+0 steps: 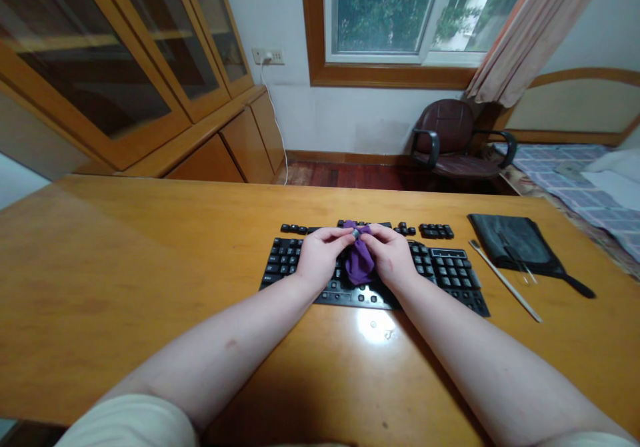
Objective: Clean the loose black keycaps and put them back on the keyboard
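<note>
A black keyboard (445,273) lies across the middle of the wooden desk (125,267). Both hands hover just above its centre. My left hand (320,257) pinches a small dark keycap (355,233) between thumb and fingertips. My right hand (393,257) is closed on a bunched purple cloth (358,263) that hangs between the two hands and wraps against the keycap. Rows of loose black keycaps (436,231) are lined up on the desk just behind the keyboard, partly hidden by my fingers.
To the right lie a thin pale stick (505,280) and a black pouch (515,240) with slim tools on it. Wooden cabinets stand at the left, a brown armchair (450,140) and a bed beyond the desk.
</note>
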Demonstrator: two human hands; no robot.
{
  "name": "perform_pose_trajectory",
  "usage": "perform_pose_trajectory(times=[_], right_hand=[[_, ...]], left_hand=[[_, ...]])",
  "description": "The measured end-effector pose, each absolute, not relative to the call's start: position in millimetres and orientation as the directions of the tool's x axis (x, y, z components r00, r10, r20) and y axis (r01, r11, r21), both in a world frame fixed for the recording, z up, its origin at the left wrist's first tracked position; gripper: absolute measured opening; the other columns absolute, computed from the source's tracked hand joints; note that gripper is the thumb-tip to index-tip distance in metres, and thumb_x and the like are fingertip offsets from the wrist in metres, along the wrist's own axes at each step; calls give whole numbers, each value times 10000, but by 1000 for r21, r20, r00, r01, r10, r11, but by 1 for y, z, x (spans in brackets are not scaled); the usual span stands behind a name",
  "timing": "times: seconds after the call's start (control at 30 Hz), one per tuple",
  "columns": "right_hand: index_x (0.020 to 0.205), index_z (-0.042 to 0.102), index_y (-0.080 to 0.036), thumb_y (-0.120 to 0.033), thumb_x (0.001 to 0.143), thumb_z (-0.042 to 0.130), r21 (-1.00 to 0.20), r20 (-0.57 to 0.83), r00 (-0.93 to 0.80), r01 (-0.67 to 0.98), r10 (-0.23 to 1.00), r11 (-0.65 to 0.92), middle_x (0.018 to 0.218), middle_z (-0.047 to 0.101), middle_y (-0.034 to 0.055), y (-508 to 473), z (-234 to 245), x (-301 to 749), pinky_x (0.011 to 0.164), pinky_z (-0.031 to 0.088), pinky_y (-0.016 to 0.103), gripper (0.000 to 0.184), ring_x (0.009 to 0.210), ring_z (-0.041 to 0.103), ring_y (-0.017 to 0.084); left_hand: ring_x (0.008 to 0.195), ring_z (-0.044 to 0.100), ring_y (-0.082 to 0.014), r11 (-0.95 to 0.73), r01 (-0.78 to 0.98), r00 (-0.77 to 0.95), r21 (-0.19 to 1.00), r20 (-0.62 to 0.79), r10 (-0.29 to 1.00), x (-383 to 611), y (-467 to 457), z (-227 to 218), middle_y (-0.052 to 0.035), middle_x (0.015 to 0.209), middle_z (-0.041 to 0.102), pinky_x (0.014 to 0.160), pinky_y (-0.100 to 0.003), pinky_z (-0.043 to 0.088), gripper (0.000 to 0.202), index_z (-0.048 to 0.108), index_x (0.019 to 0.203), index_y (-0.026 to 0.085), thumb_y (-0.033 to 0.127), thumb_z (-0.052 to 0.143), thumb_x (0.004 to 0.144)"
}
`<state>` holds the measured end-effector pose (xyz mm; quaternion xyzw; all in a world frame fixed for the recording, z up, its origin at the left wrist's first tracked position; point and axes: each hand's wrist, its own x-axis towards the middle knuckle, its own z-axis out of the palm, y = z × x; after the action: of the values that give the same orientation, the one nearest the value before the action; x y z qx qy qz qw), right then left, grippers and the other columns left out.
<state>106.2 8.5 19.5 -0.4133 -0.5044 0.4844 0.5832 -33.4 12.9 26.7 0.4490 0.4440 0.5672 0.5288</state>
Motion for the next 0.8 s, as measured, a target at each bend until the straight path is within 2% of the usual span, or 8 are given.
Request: perform_pose_trajectory(times=[0.1, 0.17, 0.33, 0.47, 0.63, 0.8], right_hand=[[888, 722, -255, -288, 694, 713, -959, 214, -49, -200, 976, 201, 965, 690, 14, 8, 17, 105, 918, 440, 353, 197, 952, 616, 194], [888, 723, -251, -278, 665, 737, -960, 223, -57, -187, 973, 209, 982, 689, 20, 7, 17, 104, 928, 439, 362, 225, 979, 612, 206], [740, 722, -229, -264, 601, 775, -968, 223, -1, -115, 975, 221, 833, 704, 19, 6, 21, 106, 847, 474, 361, 153, 868, 637, 212], [689, 717, -218, -266, 638, 745, -969, 237, 42, -63, 971, 239, 776, 697, 20, 5, 23, 108, 807, 480, 344, 75, 800, 632, 195], [748, 722, -207, -320, 692, 702, -982, 160, 85, -89, 983, 168, 775, 705, 18, 6, 20, 108, 765, 486, 328, 128, 758, 629, 183], [815, 723, -215, -330, 684, 710, -975, 112, 51, -185, 992, 120, 858, 719, 22, 7, 15, 105, 804, 483, 335, 175, 821, 642, 195]], left_hand=[[798, 669, -187, -58, -221, -54, 973, 47, 997, -33, 13, 26, -53, 821, 737, 825, -343, 511, 181, 741, 760, 172, 263, 761, 604], [801, 668, -186, -49, -225, -33, 973, 43, 999, -34, 12, 26, -53, 825, 737, 832, -341, 506, 168, 740, 750, 171, 250, 762, 604], [806, 671, -197, -7, -243, 61, 970, 22, 998, -35, 12, 28, -62, 831, 738, 829, -356, 509, 138, 736, 726, 160, 230, 753, 608], [788, 672, -198, -7, -231, 69, 973, 23, 997, -35, 14, 29, -62, 814, 739, 821, -360, 513, 140, 735, 716, 160, 238, 759, 602], [799, 669, -195, 0, -209, 53, 978, 11, 999, -35, 15, 27, -60, 821, 737, 840, -361, 507, 180, 735, 757, 161, 259, 764, 609], [815, 659, -167, -44, -317, 87, 948, 75, 993, -33, 16, 24, -39, 860, 718, 849, -342, 500, 267, 692, 818, 166, 221, 789, 575]])
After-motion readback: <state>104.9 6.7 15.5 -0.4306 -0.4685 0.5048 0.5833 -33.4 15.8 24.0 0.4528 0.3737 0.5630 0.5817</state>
